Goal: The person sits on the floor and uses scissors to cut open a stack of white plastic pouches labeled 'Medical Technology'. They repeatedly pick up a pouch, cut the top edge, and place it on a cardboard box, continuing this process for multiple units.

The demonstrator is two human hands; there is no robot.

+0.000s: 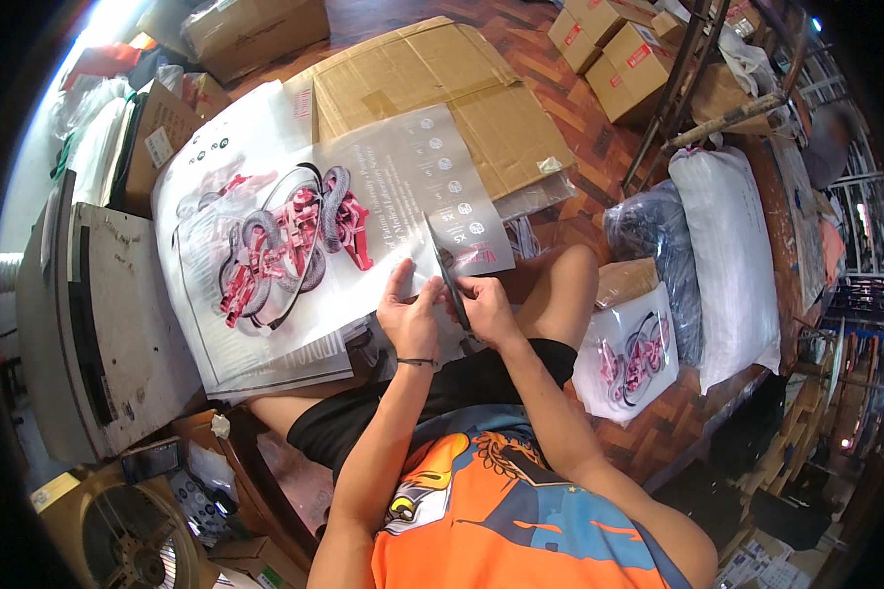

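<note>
In the head view, the seated person's left hand (410, 312) and right hand (483, 306) meet at the near edge of a printed plastic bag (304, 236) lying on a stack over the lap, each pinching that edge, beside flattened cardboard (442, 88).

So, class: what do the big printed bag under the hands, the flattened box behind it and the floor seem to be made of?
Printed bag: probably thin glossy plastic film; it shines and wrinkles softly, and both hands, left and right, pinch its edge. Flattened box: brown corrugated cardboard, matt, with creases and tape. Floor: seemingly varnished wood parquet, reddish blocks in herringbone.
</note>
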